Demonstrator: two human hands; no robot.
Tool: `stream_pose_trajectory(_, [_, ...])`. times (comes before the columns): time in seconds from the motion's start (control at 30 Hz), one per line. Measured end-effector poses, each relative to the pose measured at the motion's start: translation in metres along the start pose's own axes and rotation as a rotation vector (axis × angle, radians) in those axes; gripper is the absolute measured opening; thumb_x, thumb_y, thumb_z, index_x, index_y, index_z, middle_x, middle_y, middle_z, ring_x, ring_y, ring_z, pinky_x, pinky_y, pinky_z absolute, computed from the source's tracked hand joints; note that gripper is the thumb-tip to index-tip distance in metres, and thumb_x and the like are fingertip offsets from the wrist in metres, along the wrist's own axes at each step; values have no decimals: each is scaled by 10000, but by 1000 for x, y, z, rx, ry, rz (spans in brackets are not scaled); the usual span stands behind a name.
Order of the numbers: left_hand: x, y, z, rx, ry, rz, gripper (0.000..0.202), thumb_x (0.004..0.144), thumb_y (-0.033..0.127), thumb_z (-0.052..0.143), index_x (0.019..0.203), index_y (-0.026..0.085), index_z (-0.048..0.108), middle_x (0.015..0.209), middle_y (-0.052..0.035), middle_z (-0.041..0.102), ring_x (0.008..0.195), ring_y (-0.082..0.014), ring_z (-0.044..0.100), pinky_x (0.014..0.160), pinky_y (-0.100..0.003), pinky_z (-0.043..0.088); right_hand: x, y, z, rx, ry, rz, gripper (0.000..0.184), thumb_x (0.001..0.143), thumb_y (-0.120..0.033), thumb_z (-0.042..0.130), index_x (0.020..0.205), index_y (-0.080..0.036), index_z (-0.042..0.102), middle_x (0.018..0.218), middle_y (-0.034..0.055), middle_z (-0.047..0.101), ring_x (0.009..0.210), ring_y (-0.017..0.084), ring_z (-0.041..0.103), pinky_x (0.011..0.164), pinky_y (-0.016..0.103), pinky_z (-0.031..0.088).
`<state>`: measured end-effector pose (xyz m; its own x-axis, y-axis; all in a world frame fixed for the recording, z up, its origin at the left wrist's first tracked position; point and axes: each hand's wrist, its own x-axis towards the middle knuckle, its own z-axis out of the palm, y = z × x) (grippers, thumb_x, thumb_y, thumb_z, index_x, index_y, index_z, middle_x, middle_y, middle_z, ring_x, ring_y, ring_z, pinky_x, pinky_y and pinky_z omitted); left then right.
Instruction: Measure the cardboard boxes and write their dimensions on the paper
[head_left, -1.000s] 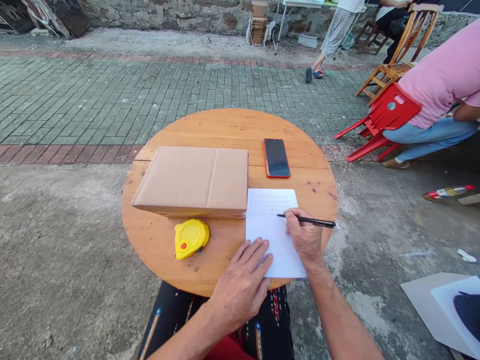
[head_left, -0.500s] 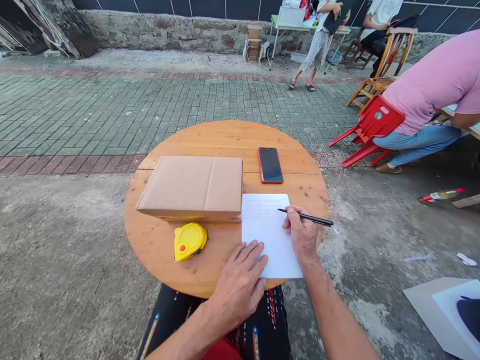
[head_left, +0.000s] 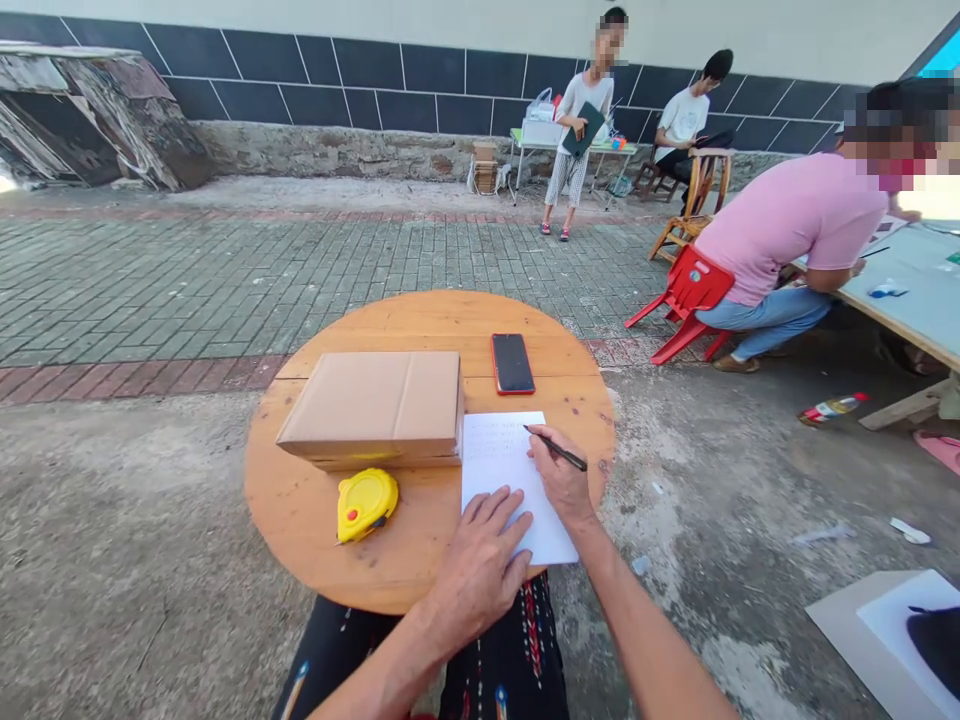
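Observation:
A white sheet of paper (head_left: 498, 468) with a few faint written lines lies on a round wooden table (head_left: 420, 320). My right hand (head_left: 561, 478) is closed round a black pen (head_left: 556, 449), its tip on the paper's upper right. My left hand (head_left: 480, 566) lies flat, fingers spread, on the sheet's lower left corner. Left of the paper sits a flat cardboard box (head_left: 379, 404), with a yellow tape measure (head_left: 365, 503) in front of it. A red-cased phone (head_left: 512, 363) lies face up beyond the paper.
A person in a pink shirt (head_left: 787, 225) sits on a red plastic chair (head_left: 686, 300) at a grey table (head_left: 911, 290) on the right. Two other people are at a small table (head_left: 570, 150) by the far wall. A bottle (head_left: 831, 408) lies on the ground.
The camera has tilted up, so the far wall and people come into view. My hands stay on the paper; the pen now points more steeply toward the sheet.

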<state>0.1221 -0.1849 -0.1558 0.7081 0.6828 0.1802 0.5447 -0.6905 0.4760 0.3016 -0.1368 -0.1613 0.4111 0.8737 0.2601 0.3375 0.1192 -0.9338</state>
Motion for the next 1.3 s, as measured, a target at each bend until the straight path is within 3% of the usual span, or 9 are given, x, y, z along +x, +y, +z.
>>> stream_pose_trajectory(0.07, [-1, -1, 2, 2, 20, 7, 398, 867, 245, 591, 1265, 239, 603, 1449, -56, 525, 1354, -285, 443, 1093, -516, 387, 2, -6, -8, -157, -97, -149, 217, 877, -252, 567, 1043, -186, 689, 1024, 93, 713, 926, 210, 662, 843, 354, 519])
stream_pose_trajectory(0.13, [-2, -3, 5, 17, 40, 24, 394, 861, 241, 587, 1254, 229, 616, 1441, -70, 533, 1343, -300, 457, 1075, -527, 405, 2, -10, -16, -460, -260, -318, 273, 899, -172, 536, 1136, -197, 670, 1136, 125, 691, 1087, 262, 619, 933, 424, 471])
stream_pose_trajectory(0.23, [-3, -8, 12, 58, 68, 65, 401, 857, 228, 576, 1255, 220, 621, 1435, -91, 536, 1326, -318, 479, 1046, -539, 434, 0, -11, -21, -886, -480, -486, 316, 925, -122, 512, 1205, -209, 632, 1234, 146, 647, 1194, 303, 562, 917, 458, 462])
stream_pose_trajectory(0.33, [-4, -12, 16, 70, 93, 96, 412, 854, 268, 597, 1264, 236, 617, 1433, -91, 539, 1318, -325, 491, 1036, -540, 447, -5, -4, -22, -1013, -512, -536, 366, 930, -101, 500, 1268, -207, 591, 1299, 149, 613, 1197, 283, 562, 901, 425, 472])
stream_pose_trajectory(0.5, [-5, -10, 12, 31, 71, 69, 480, 798, 330, 668, 1268, 253, 614, 1454, -81, 519, 1335, -333, 472, 1071, -535, 421, -10, 12, -21, -975, -424, -500, 412, 889, -37, 470, 1221, -218, 635, 1330, 127, 614, 1228, 265, 562, 938, 408, 470])
stream_pose_trajectory(0.7, [-4, -7, 11, -13, 15, -14, 452, 847, 438, 622, 1279, 306, 608, 1484, -28, 488, 1367, -308, 438, 1130, -518, 360, -9, 24, -23, -760, -373, -385, 510, 833, -18, 412, 1208, -236, 680, 1325, 113, 633, 1219, 255, 588, 1010, 445, 456])
stream_pose_trajectory(0.97, [9, 9, 8, -30, -95, -56, 500, 850, 429, 582, 1309, 231, 604, 1503, -85, 452, 1400, -341, 386, 1152, -542, 307, 0, 27, -32, -644, -338, -313, 443, 818, -118, 402, 1094, -195, 740, 1264, 90, 676, 1203, 222, 607, 1059, 419, 450])
stream_pose_trajectory(1.13, [23, 14, 10, -38, -93, -74, 495, 846, 400, 557, 1305, 217, 600, 1512, -88, 443, 1408, -329, 372, 1168, -528, 272, 7, 21, -31, -619, -317, -291, 380, 864, -241, 448, 1116, -187, 728, 1288, 110, 658, 1239, 268, 577, 1078, 487, 414])
stream_pose_trajectory(1.3, [28, 7, 21, -40, -67, -34, 527, 822, 354, 568, 1336, 238, 570, 1517, -75, 438, 1418, -320, 355, 1181, -521, 243, 7, 28, -31, -612, -276, -310, 405, 855, -259, 463, 1178, -191, 698, 1313, 124, 640, 1294, 288, 528, 1090, 522, 385])
